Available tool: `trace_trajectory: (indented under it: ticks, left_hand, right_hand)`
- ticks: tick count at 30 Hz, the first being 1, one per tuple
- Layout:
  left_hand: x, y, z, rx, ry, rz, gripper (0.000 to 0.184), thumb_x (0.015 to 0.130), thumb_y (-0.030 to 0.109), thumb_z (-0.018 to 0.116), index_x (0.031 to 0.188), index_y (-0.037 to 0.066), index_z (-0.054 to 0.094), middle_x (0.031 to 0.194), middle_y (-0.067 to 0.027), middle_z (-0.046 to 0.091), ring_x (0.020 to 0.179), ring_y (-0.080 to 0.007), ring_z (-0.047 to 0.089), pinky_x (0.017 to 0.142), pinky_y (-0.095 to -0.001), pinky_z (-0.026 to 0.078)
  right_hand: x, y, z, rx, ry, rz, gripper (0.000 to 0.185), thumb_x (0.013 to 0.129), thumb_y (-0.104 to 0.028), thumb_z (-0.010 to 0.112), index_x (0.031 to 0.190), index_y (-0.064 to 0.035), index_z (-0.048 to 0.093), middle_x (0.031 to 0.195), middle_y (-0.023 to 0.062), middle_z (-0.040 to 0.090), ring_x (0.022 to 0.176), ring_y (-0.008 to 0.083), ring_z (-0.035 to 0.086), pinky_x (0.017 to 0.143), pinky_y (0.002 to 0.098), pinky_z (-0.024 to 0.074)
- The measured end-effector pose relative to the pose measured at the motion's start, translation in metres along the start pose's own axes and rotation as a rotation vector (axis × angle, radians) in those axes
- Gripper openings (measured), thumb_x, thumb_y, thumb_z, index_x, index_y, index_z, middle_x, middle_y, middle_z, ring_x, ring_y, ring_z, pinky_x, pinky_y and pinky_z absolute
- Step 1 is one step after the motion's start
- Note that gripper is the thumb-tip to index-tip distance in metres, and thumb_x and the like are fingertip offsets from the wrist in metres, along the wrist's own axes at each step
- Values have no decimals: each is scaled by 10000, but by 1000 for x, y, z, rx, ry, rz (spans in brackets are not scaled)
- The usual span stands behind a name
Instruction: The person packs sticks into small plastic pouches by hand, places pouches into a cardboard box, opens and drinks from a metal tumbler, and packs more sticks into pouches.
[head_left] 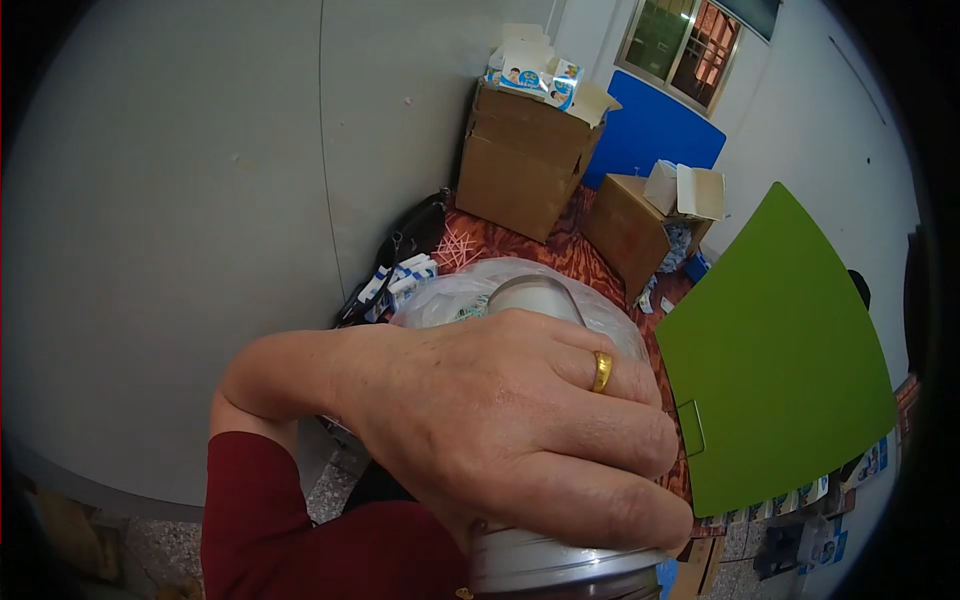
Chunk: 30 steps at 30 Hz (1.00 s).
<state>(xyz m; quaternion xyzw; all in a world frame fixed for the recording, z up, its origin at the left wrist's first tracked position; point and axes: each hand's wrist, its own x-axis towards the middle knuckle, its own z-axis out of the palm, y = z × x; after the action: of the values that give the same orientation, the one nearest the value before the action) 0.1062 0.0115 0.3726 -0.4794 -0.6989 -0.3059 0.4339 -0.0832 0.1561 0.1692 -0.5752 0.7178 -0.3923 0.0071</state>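
My left hand [520, 420], back upward and with a gold ring on one finger, reaches across the middle of the view from a dark red sleeve [255, 490]. Its fingers are curled over a pale cylindrical container [570, 562] whose ridged, shiny rim shows below them. Just beyond the knuckles a rounded, translucent whitish piece [540, 297] stands out; whether it belongs to the same container I cannot tell. Behind the hand lies a clear plastic bag [440, 310]. My right hand does not show.
A grey panel [200, 200] rises along the left. Cardboard boxes [520, 165] and another open carton [620, 225] stand at the back on a red patterned surface. A green board [780, 370] leans at right. A black bag [415, 225], small blue-white boxes [400, 280] and pink sticks [457, 246] lie left.
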Motion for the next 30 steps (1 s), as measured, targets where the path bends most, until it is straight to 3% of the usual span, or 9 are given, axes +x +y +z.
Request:
trace_trajectory:
  ticks: [2,8,14,20,22,23,25,30]
  left_hand:
    - [1,-2,2,-35,73,12,513,620,232,767,1078,71,603,882,-43,578,799,-217,604,652,-324,480]
    - [10,2,-13,103,-33,84,524,625,227,770,1096,85,589,885,-33,575,822,-214,603,684,-335,467]
    - [4,-1,-3,54,83,94,559,590,230,790,1097,107,590,875,-16,568,830,-198,602,742,-368,451]
    - [10,11,-19,198,-138,38,601,555,255,814,1095,115,590,868,-4,566,826,-189,601,743,-373,441]
    - [4,-3,-1,76,82,112,620,536,256,822,1095,119,591,860,-1,563,819,-185,598,741,-374,438]
    - [1,0,-5,74,85,111,620,536,256,822,1095,119,591,860,-1,563,819,-185,598,741,-374,438]
    - [11,15,-24,126,-128,-21,628,528,254,826,1094,121,591,851,-1,559,810,-183,595,740,-374,435]
    - [5,11,-16,118,-53,23,634,519,269,828,1088,121,592,837,0,551,795,-181,591,732,-371,430]
  right_hand:
    - [4,-1,2,4,-1,-13,638,664,-226,773,1221,-38,524,1067,163,576,999,347,563,865,398,452]
    - [18,-3,2,5,17,-55,641,664,-227,774,1223,-38,523,1072,163,575,1003,346,562,868,397,451]
    - [18,-3,4,12,11,-65,643,664,-227,775,1224,-38,523,1076,164,574,1007,345,561,872,397,450]
    - [11,-1,7,20,-7,-53,645,663,-227,775,1226,-38,522,1081,164,573,1012,344,560,875,396,450]
    - [8,-1,7,22,-12,-50,646,663,-227,776,1227,-38,521,1083,164,573,1013,343,560,876,396,449]
    - [7,-1,8,22,-14,-49,647,663,-227,776,1227,-38,521,1083,164,572,1014,343,559,876,396,449]
    - [6,-1,8,24,-18,-46,647,663,-227,776,1227,-38,521,1085,164,572,1015,343,559,877,395,449]
    - [6,-1,10,30,-27,-47,649,663,-227,777,1229,-39,520,1089,165,571,1019,342,558,880,395,448]
